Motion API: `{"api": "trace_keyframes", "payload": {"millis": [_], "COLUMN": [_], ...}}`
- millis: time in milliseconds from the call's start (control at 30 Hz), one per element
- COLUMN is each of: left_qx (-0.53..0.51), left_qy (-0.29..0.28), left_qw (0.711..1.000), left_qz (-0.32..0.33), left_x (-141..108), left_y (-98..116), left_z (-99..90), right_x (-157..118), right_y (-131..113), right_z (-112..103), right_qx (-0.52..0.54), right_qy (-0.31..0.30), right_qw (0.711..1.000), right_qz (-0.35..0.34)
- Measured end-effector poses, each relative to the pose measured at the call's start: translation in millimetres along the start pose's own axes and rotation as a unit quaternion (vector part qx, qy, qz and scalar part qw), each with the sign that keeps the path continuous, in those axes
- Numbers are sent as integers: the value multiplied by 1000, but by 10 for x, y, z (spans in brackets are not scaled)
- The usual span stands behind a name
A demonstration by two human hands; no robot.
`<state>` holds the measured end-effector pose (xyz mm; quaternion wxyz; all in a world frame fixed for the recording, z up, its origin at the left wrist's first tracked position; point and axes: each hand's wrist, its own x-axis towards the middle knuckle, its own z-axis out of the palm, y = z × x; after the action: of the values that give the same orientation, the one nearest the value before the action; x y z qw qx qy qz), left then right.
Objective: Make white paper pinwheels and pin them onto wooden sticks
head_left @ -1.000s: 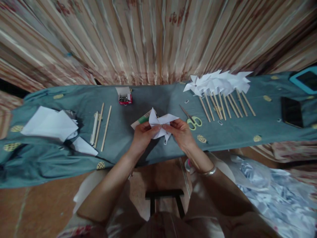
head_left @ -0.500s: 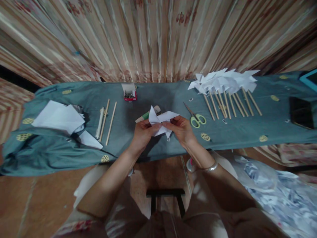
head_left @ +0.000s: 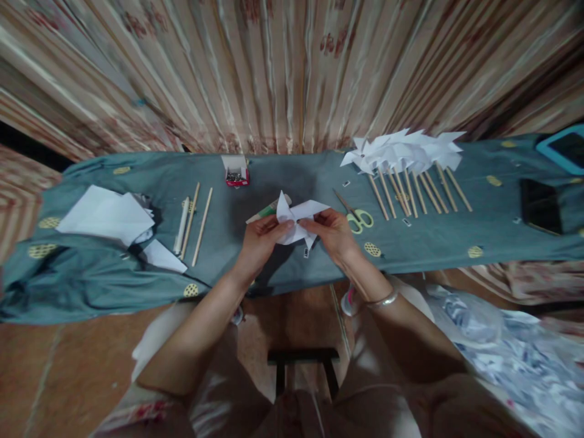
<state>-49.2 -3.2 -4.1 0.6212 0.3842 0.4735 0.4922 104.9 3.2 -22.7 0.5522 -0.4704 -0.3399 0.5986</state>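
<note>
A white folded paper pinwheel [head_left: 298,213] is held between both hands above the middle of the table. My left hand [head_left: 261,240] pinches its left side, thumb near the centre. My right hand [head_left: 335,234] grips the right side, its thumb also close to the small dark centre. Behind the pinwheel, partly hidden, lies a green and tan object [head_left: 268,210]. Just right of my right hand are scissors [head_left: 359,219] with light green handles. A small open red and white box [head_left: 236,175] of metal pieces sits behind, to the left.
Several white pinwheels [head_left: 406,152] on wooden sticks lie at the back right. Farther right are a dark phone [head_left: 541,205] and a blue-framed device [head_left: 566,149]. On the left are white paper sheets [head_left: 107,213], a white rod [head_left: 181,225] and wooden sticks [head_left: 202,228].
The camera view has shifted slightly, moving the table items a little left in the picture. Both hands still hold the pinwheel, which is tilted slightly differently.
</note>
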Motion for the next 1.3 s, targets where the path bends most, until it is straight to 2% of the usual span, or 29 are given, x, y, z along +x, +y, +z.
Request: {"api": "trace_keyframes", "payload": {"millis": [167,300,367,433,533,633,767,1033,1133,1300], "left_qx": [5,70,162,256,339,423,503,582,585,572], "left_qy": [24,102,150,204,251,269,236,195,196,197], "left_qw": [999,987,964,927,888,850,816,770,766,778], "left_qz": [29,101,150,183,185,162,162,176,180,172], "left_x": [33,164,259,357,471,520,516,537,549,566], "left_y": [140,252,267,247,173,104,73,95,104,113], "left_z": [-138,-452,-672,-900,-1189,-1361,-1432,-1402,-1388,-1358], "right_x": [1,-8,-11,-13,-15,-15,-13,1,6,4], "right_y": [-42,-52,-56,-66,-89,-110,-120,-106,-100,-116], "right_z": [-63,-116,-138,-155,-169,-167,-157,-177,-181,-184], "right_qx": [16,17,13,13,17,22,28,4,5,15], "right_qy": [12,13,12,8,6,7,4,-15,-12,-6], "right_qw": [1000,1000,1000,1000,1000,1000,1000,1000,1000,1000], "right_qz": [-8,-10,-11,-14,-11,-3,9,1,-1,2]}}
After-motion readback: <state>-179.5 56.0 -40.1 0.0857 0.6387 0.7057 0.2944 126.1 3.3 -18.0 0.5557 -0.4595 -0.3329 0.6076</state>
